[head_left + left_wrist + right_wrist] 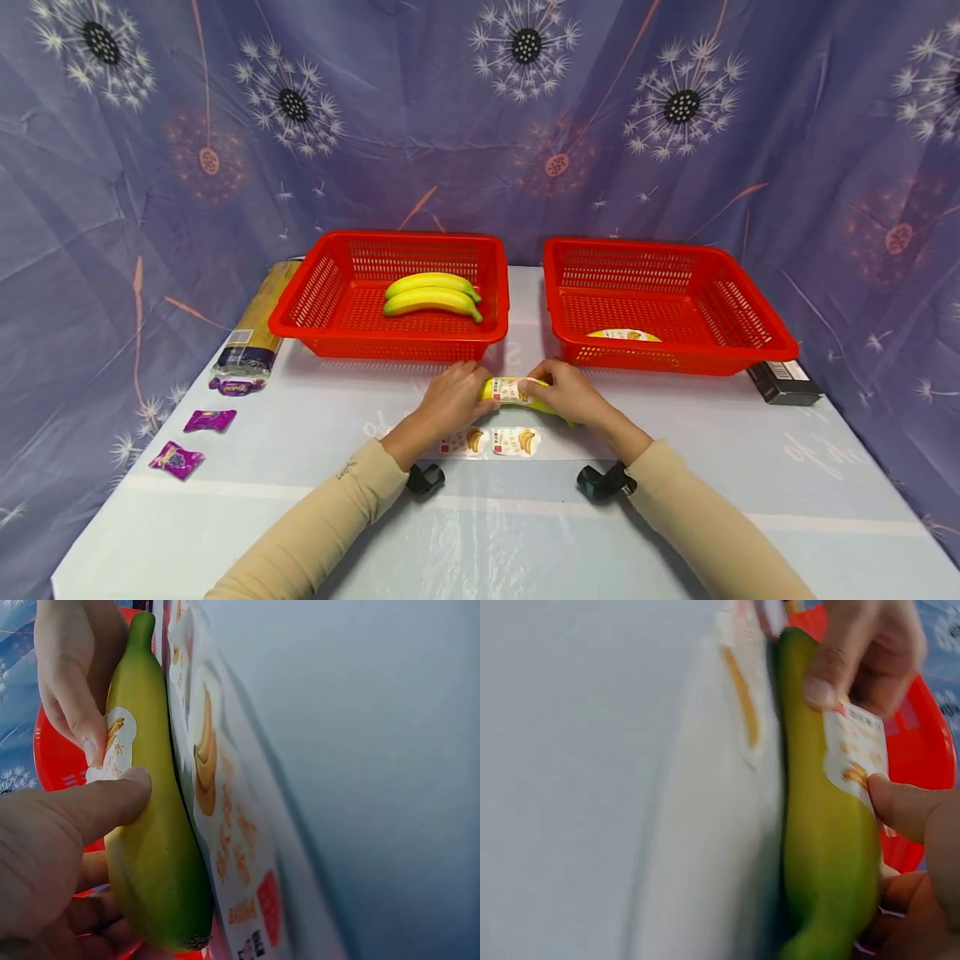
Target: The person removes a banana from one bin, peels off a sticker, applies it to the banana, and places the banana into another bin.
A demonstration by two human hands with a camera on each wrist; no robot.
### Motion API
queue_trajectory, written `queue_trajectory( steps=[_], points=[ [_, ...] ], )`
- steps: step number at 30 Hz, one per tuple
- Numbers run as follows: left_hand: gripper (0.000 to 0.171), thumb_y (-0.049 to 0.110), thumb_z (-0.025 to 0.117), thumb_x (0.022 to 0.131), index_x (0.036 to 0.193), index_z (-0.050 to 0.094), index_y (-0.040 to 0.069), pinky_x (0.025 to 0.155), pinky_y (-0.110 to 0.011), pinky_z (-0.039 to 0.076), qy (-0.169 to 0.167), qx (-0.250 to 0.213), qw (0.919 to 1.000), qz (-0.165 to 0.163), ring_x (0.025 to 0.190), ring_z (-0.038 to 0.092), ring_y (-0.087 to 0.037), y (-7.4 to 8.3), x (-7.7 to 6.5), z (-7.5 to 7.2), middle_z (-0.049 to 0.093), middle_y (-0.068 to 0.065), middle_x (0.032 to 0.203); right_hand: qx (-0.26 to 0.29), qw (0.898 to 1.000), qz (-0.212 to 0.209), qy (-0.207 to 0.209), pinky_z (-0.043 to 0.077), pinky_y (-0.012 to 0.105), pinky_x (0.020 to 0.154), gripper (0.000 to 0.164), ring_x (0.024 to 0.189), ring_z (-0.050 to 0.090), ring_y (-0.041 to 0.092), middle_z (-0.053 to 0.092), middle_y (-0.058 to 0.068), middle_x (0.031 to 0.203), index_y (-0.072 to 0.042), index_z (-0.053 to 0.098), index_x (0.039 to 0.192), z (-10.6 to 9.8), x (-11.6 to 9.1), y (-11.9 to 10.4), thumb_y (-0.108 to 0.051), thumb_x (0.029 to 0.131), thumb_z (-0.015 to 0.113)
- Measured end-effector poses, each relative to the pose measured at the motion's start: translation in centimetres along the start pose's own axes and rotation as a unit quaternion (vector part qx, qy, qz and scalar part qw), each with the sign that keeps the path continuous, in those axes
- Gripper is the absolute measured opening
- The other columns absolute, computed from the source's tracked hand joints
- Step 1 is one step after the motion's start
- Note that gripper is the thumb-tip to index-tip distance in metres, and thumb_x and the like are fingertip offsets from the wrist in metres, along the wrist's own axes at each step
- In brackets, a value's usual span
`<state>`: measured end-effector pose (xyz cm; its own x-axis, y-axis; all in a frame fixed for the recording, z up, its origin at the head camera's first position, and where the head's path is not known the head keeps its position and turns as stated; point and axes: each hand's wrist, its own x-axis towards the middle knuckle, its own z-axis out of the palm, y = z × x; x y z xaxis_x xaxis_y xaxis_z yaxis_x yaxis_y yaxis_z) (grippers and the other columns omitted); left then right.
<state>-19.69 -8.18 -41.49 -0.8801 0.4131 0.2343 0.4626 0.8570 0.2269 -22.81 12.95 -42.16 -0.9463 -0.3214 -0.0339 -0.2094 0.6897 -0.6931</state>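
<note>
A yellow banana with green ends (161,847) is held level between both hands, just over the white table. A white sticker (507,389) printed with small bananas lies on its side. My left hand (455,395) grips one end, thumb on the peel and fingers curled behind. My right hand (567,393) holds the stem half, its thumb pressing the sticker's edge and its fingers round the back. Close below the banana runs a backing strip with more banana stickers (516,442).
Behind, a red basket (393,348) on the left holds two bananas (431,300). The right red basket (690,360) contains a stickered banana (624,334). Purple-wrapped candies (177,460) and a brown-gold package (258,321) lie left; a black box (783,383) sits right.
</note>
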Motion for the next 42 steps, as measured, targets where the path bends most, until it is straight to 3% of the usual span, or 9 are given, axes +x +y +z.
queue_trajectory(
  steps=[2, 5, 10, 15, 18, 22, 26, 36, 42],
  points=[
    [0.038, 0.036, 0.076, 0.077, 0.101, 0.065, 0.008, 0.070, -0.034, 0.048, -0.001, -0.005, 1.0000, -0.004, 0.084, 0.054, -0.019, 0.0, 0.0, 0.1, 0.062, -0.004, 0.092, 0.057, 0.998, 0.027, -0.025, 0.041, 0.026, 0.068, 0.023, 0.079, 0.051, 0.016, 0.062, 0.006, 0.088, -0.008, 0.066, 0.094, -0.3, 0.1, 0.3, -0.030, 0.087, 0.065],
    [0.038, 0.036, 0.076, 0.077, 0.101, 0.065, 0.009, 0.072, -0.033, 0.047, -0.011, -0.033, 0.9991, -0.024, 0.085, 0.054, -0.018, -0.1, 0.1, 0.3, 0.062, -0.004, 0.092, 0.090, 0.995, 0.037, -0.037, 0.041, 0.027, 0.070, 0.020, 0.081, 0.052, 0.016, 0.062, 0.006, 0.090, -0.008, 0.066, 0.096, -0.5, 0.0, 0.7, -0.026, 0.089, 0.063],
    [0.037, 0.040, 0.069, 0.082, 0.102, 0.068, 0.009, 0.079, -0.037, 0.048, -0.041, -0.113, 0.9906, -0.065, 0.090, 0.060, -0.019, -0.3, 0.9, 0.3, 0.067, -0.004, 0.097, 0.062, 0.998, -0.006, -0.006, 0.042, 0.026, 0.070, 0.020, 0.080, 0.052, 0.015, 0.064, 0.007, 0.090, -0.007, 0.067, 0.098, -0.1, -0.4, 0.6, -0.025, 0.089, 0.064],
    [0.034, 0.034, 0.065, 0.085, 0.107, 0.068, 0.007, 0.084, -0.040, 0.048, -0.057, -0.157, 0.9840, -0.062, 0.094, 0.063, -0.021, -0.4, 1.4, -0.1, 0.070, -0.005, 0.100, 0.059, 0.998, -0.007, 0.003, 0.042, 0.025, 0.067, 0.021, 0.078, 0.051, 0.015, 0.064, 0.006, 0.090, -0.007, 0.067, 0.098, 0.1, -0.6, 0.8, -0.026, 0.089, 0.064],
    [0.036, 0.027, 0.067, 0.085, 0.116, 0.062, 0.007, 0.087, -0.041, 0.048, -0.042, -0.172, 0.9825, -0.058, 0.095, 0.063, -0.022, -0.3, 1.0, -0.3, 0.069, -0.006, 0.102, 0.062, 0.998, -0.003, 0.000, 0.042, 0.025, 0.067, 0.021, 0.078, 0.052, 0.015, 0.064, 0.006, 0.089, -0.007, 0.067, 0.097, 0.2, -0.5, 0.9, -0.026, 0.088, 0.064],
    [0.038, 0.022, 0.069, 0.084, 0.118, 0.056, 0.013, 0.084, -0.043, 0.050, 0.013, -0.146, 0.9890, -0.018, 0.096, 0.063, -0.024, 0.0, -0.3, -0.6, 0.066, -0.007, 0.104, 0.067, 0.998, -0.004, -0.007, 0.043, 0.025, 0.068, 0.020, 0.078, 0.052, 0.015, 0.065, 0.006, 0.089, -0.008, 0.068, 0.096, 0.1, -0.3, 0.8, -0.026, 0.088, 0.065],
    [0.029, 0.021, 0.072, 0.082, 0.109, 0.062, 0.016, 0.081, -0.045, 0.051, 0.059, -0.115, 0.9911, 0.031, 0.097, 0.065, -0.026, 0.5, -1.2, -0.7, 0.065, -0.007, 0.107, 0.068, 0.998, -0.011, -0.007, 0.043, 0.025, 0.067, 0.020, 0.077, 0.052, 0.015, 0.066, 0.007, 0.089, -0.006, 0.068, 0.096, -0.1, -0.2, 0.8, -0.025, 0.089, 0.064],
    [0.033, 0.025, 0.074, 0.080, 0.112, 0.071, 0.016, 0.072, -0.037, 0.054, 0.080, -0.023, 0.9927, 0.087, 0.083, 0.068, -0.021, 0.2, -0.5, 0.2, 0.071, -0.005, 0.096, 0.060, 0.998, -0.014, 0.001, 0.043, 0.026, 0.069, 0.021, 0.078, 0.053, 0.015, 0.065, 0.006, 0.090, -0.008, 0.068, 0.096, 0.0, -0.1, 1.0, -0.027, 0.088, 0.065],
    [0.037, 0.029, 0.075, 0.078, 0.109, 0.071, 0.009, 0.065, -0.035, 0.052, 0.078, -0.010, 0.9939, 0.077, 0.074, 0.066, -0.021, 0.1, 0.1, 0.5, 0.068, -0.006, 0.087, 0.004, 0.998, -0.052, 0.033, 0.044, 0.028, 0.074, 0.027, 0.081, 0.054, 0.014, 0.067, 0.004, 0.093, -0.009, 0.069, 0.100, 0.1, -0.4, 1.2, -0.032, 0.086, 0.067]
  ],
)
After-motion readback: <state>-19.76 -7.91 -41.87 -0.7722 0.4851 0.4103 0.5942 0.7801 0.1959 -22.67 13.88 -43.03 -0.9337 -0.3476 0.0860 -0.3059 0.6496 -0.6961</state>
